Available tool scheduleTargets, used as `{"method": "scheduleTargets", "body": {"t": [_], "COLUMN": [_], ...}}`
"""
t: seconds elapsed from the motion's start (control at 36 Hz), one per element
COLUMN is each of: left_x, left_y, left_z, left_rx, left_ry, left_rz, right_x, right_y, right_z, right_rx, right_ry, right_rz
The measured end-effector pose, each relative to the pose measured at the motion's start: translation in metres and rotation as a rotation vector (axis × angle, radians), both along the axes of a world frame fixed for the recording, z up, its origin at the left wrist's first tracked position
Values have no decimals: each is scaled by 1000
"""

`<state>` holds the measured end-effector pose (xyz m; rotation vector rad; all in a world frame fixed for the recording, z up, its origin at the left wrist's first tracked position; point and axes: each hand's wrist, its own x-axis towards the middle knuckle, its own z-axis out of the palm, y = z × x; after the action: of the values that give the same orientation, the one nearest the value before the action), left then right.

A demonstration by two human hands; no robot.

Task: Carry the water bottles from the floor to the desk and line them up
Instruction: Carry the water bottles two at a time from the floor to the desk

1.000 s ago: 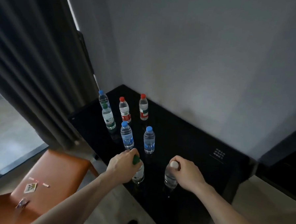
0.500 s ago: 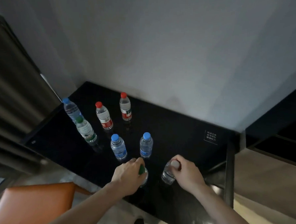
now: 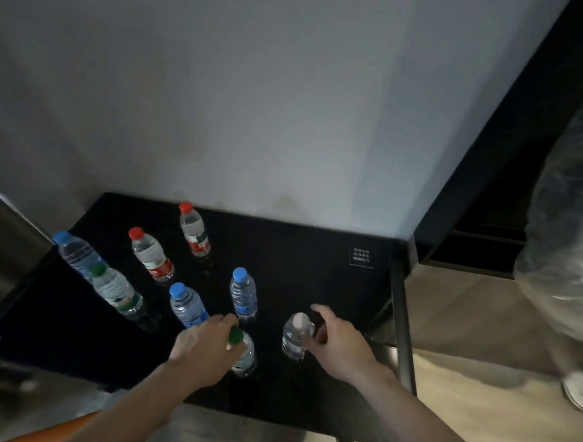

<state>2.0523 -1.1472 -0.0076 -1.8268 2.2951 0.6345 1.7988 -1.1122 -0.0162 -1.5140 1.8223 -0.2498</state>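
L hand [image 3: 205,348] grips green-cap bottle [image 3: 242,353] at neck.

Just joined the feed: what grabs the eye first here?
Eight water bottles standing on the black desk, capped red, blue, green and white. At its near edge the left hand grips the green-capped bottle, and the right hand is opened beside the white-capped bottle.

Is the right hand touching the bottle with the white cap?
Apart. In the head view the right hand is spread open beside the white-capped bottle, with dark desk showing between the fingers and the cap.
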Motion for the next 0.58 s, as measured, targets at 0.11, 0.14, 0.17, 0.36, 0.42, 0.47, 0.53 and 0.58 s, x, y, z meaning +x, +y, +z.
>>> {"method": "scheduleTargets", "body": {"t": [0.11, 0.14, 0.17, 0.36, 0.42, 0.47, 0.53, 0.58], "left_x": [-15, -22, -31, -144, -184, -223, -261, -297], "left_y": [17, 24, 33, 106, 130, 154, 177, 199], "left_z": [22, 26, 32, 65, 66, 63, 60, 59], "left_rx": [-43, -87, -136, -210, -204, -200, -187, -165], "left_ry": [-3, 25, 74, 368, 387, 396, 422, 443], "left_rz": [41, 40, 35, -179, -250, -320, -387, -437], "right_x": [-32, -43, -55, -149, -177, -206, -236, -265], "right_y": [41, 54, 68, 182, 216, 250, 284, 315], "right_z": [19, 23, 27, 42, 42, 41, 39, 38], "right_rx": [-56, -63, -69, -118, -137, -157, -167, -164], "right_ry": [-24, -37, -46, -45, -25, -2, 15, 29], "right_rz": [-32, -49, -65, -197, -217, -243, -284, -334]}}
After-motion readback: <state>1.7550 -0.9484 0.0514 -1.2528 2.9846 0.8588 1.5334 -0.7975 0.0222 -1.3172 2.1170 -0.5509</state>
